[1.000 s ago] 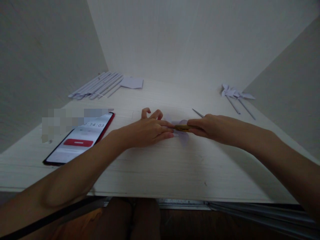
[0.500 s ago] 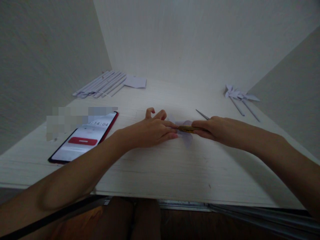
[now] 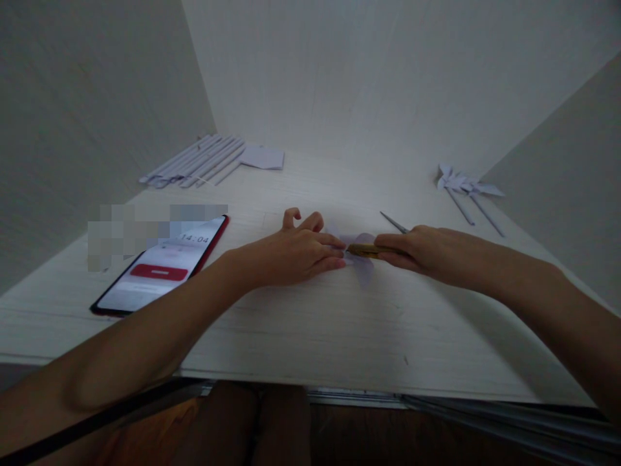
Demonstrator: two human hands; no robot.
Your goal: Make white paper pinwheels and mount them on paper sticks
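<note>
A small white folded paper piece (image 3: 361, 262) lies on the pale wooden table (image 3: 301, 323) at the middle. My left hand (image 3: 295, 252) rests flat on the table, its fingertips pressing the paper's left side. My right hand (image 3: 420, 249) grips a yellowish tool (image 3: 361, 249), perhaps a cutter or glue stick, whose tip lies on the paper between the two hands. Most of the paper is hidden by the fingers.
A phone (image 3: 162, 265) with a lit timer screen lies at the left. Several rolled paper sticks (image 3: 194, 163) and a paper square (image 3: 262, 157) sit at the back left. Finished paper pinwheels (image 3: 466, 188) lie at the back right, a thin stick (image 3: 392, 222) behind my right hand.
Both hands have stayed on the paper piece. The view shifted slightly, and the phone's timer went from 14:03 to 14:04.
</note>
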